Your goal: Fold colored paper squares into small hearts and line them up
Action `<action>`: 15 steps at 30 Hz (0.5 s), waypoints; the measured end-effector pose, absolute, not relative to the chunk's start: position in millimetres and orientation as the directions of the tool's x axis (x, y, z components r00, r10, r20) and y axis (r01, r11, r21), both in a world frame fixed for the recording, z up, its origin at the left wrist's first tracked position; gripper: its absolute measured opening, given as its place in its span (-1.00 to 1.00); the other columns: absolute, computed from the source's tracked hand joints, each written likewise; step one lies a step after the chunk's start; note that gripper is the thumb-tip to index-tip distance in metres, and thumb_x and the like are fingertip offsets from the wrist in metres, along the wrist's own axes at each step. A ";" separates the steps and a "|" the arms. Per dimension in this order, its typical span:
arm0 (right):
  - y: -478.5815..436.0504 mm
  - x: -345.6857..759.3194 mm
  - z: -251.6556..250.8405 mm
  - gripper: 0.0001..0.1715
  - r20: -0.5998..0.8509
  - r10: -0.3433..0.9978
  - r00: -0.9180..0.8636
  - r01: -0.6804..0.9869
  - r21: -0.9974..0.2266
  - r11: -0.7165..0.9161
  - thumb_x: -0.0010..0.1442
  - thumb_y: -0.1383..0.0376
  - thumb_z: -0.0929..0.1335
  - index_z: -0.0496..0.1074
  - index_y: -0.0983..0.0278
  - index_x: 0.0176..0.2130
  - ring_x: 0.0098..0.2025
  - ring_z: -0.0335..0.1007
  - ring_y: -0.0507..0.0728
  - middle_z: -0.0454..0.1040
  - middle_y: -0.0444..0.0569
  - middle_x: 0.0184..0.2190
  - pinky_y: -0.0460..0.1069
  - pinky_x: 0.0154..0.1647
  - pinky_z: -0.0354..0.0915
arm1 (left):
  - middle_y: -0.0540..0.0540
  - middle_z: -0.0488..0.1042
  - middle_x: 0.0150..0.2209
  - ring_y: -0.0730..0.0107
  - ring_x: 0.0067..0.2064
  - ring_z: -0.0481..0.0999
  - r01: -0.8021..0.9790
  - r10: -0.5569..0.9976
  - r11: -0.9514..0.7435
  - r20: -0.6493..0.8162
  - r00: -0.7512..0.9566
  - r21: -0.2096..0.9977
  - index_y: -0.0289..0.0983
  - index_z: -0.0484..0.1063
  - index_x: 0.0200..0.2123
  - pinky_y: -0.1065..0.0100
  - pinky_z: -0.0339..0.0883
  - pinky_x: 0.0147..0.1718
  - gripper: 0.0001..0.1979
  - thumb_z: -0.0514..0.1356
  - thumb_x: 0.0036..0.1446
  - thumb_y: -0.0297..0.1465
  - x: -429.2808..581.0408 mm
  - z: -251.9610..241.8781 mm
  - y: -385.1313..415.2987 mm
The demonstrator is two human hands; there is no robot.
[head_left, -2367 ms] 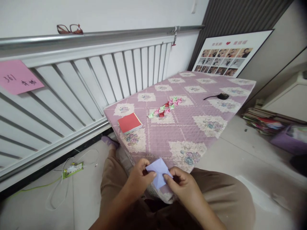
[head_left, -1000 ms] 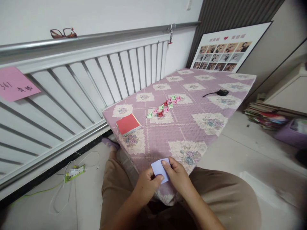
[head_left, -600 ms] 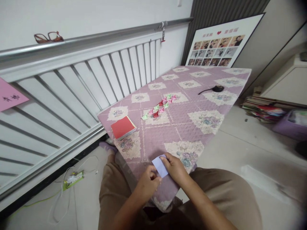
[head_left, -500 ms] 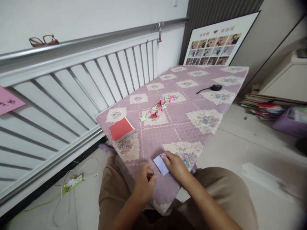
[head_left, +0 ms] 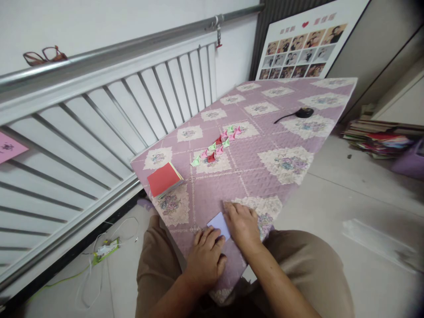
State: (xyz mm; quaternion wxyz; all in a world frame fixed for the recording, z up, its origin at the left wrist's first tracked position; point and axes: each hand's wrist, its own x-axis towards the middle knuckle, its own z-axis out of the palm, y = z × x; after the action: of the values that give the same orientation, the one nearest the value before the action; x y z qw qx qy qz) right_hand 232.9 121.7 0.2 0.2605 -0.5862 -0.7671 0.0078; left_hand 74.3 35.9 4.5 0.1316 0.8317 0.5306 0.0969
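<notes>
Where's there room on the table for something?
There's bare table between the little folded papers and the black thing, and between them and the purple paper. It's crowded at the near corner, where the left hand and right hand are.

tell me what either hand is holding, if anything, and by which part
Nothing looks gripped: the purple paper lies on the tablecloth, the left hand over its near edge, the right hand at its right edge.

The light is soft, the right edge blurred.
</notes>
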 end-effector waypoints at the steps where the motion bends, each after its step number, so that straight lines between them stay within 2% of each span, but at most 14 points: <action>1: 118.8 235.4 1.3 -0.68 0.409 0.896 -0.171 0.893 -0.321 0.317 0.24 0.31 0.29 0.39 0.22 0.00 -0.17 0.33 0.20 0.50 0.03 -0.20 0.08 -0.12 0.04 | -0.09 0.25 0.22 0.09 0.26 0.12 0.859 0.909 -0.399 0.018 0.416 0.321 -0.17 0.26 0.17 -0.02 -0.05 0.23 -0.51 0.10 0.16 -0.33 74.4 5.3 36.2; 6: 91.0 239.5 1.7 -0.82 0.387 0.820 -0.423 0.724 -0.399 0.562 0.27 0.33 0.26 0.46 0.18 -0.25 -0.26 0.29 0.12 0.46 -0.07 -0.37 0.04 -0.12 0.05 | -0.10 0.30 0.18 0.08 0.25 0.15 0.859 0.917 -0.383 0.029 0.398 0.340 -0.15 0.31 0.13 -0.01 -0.09 0.24 -0.54 0.13 0.15 -0.25 76.2 5.7 36.3; 11: 83.1 245.5 -4.7 -0.86 0.312 0.889 -0.335 0.805 -0.396 0.442 0.23 0.29 0.31 0.45 0.19 -0.36 -0.25 0.27 0.15 0.42 -0.06 -0.38 0.06 -0.14 0.03 | -0.10 0.31 0.16 0.10 0.21 0.20 0.853 0.924 -0.375 0.068 0.378 0.364 -0.16 0.33 0.09 0.00 -0.02 0.20 -0.59 0.14 0.15 -0.32 74.3 4.0 39.6; 15: 87.6 249.0 -4.7 -0.87 0.285 0.917 -0.278 0.834 -0.403 0.378 0.18 0.26 0.36 0.42 0.20 -0.41 -0.24 0.26 0.16 0.41 -0.07 -0.38 0.05 -0.16 0.03 | -0.07 0.43 -0.02 0.21 0.03 0.34 0.864 0.955 -0.295 0.114 0.273 0.408 -0.18 0.44 -0.13 0.12 0.17 0.04 -0.81 0.11 0.19 -0.41 70.2 4.2 56.2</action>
State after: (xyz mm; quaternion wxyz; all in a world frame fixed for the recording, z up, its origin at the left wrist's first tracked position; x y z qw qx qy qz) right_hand 249.0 87.6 -4.7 0.2396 -0.5510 -0.7946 0.0873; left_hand 70.2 56.2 4.2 0.1339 0.7864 0.5782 0.1712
